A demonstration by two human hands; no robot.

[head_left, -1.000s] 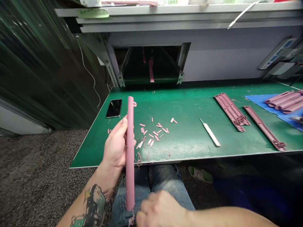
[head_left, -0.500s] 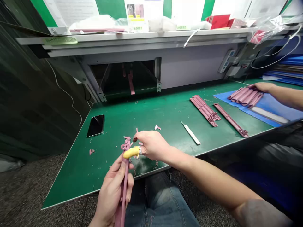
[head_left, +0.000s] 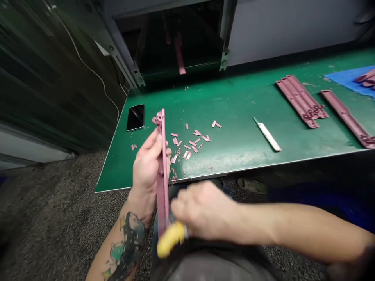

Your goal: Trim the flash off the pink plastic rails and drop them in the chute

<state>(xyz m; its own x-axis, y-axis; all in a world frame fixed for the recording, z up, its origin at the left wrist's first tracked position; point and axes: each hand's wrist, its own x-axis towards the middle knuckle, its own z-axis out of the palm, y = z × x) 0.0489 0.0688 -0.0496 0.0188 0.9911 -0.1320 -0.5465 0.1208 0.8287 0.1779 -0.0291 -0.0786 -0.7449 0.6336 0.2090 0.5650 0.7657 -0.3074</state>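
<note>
My left hand (head_left: 148, 162) is wrapped round a long pink plastic part (head_left: 164, 156), which stands nearly upright with its ringed end at the top. My right hand (head_left: 202, 210), smeared by motion, is closed beside the lower end of that part. A yellow cover (head_left: 171, 239) sits on its thumb, next to the part's bottom. Whatever the curled right fingers hold is too blurred to make out. Small pink scraps (head_left: 195, 148) lie scattered on the green table (head_left: 231, 105), to the right of the part.
A black phone (head_left: 136, 117) lies at the table's left. To the right are a white-handled knife (head_left: 268, 136), a group of pink parts (head_left: 301, 99), and a single pink part (head_left: 347, 117). More pink pieces (head_left: 367, 78) rest on a blue sheet (head_left: 342, 77). A metal frame (head_left: 225, 47) stands behind.
The view has tipped down. My left hand has raised the part above the scraps, and my right hand has gone from its ringed end to its lower end. The other person's hand is out of view.
</note>
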